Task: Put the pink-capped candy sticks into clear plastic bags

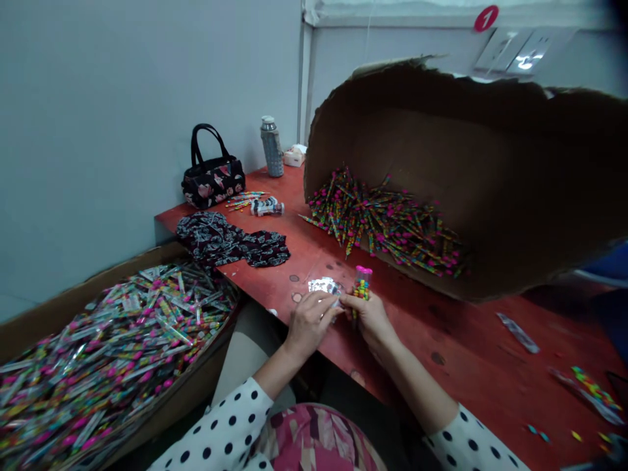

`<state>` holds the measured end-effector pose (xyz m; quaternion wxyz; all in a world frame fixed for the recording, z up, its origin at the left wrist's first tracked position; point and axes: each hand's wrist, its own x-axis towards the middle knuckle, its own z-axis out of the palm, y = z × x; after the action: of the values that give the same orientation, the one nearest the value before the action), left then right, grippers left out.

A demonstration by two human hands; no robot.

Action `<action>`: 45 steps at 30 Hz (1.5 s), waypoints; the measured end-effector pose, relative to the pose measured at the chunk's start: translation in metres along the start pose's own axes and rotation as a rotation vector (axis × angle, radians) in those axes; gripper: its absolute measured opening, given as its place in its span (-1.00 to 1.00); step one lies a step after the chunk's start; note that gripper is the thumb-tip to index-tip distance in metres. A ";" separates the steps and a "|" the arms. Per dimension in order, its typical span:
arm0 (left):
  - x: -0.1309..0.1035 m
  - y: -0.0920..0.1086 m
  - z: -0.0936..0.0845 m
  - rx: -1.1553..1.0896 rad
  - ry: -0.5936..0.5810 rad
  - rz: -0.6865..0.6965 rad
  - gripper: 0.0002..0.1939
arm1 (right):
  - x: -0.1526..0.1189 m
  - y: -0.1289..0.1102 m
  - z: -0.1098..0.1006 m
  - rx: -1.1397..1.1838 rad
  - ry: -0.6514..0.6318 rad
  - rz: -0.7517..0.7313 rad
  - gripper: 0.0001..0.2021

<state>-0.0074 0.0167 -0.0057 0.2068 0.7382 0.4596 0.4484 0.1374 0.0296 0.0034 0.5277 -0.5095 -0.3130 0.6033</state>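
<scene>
My right hand (373, 322) is closed round a few clear tubes of coloured candy (362, 288), held upright with their pink caps on top. Beside it, my left hand (310, 320) is closed in a pinch, its fingertips almost meeting those of the right. Shiny silvery wrappers (324, 285) show just past the left fingers and seem to be held there, though the fingers cover part of them. Both hands are over the front edge of the red table (314, 252).
A large cardboard box (392, 144) lies on its side, with many candy tubes (377, 216) inside. At lower left, another carton holds packed tubes (122, 353). A handbag (214, 183), flask (272, 147), patterned cloth (230, 242), and loose wrapper (517, 332) are around.
</scene>
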 end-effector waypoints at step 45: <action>0.021 0.039 0.009 -1.266 0.265 -0.950 -0.70 | -0.076 0.005 -0.020 -0.742 0.044 -0.270 -0.85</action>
<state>0.0234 0.0166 0.0272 0.6989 0.1466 0.4037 0.5719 0.1487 -0.0479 0.0148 0.3888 -0.6327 -0.5625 0.3635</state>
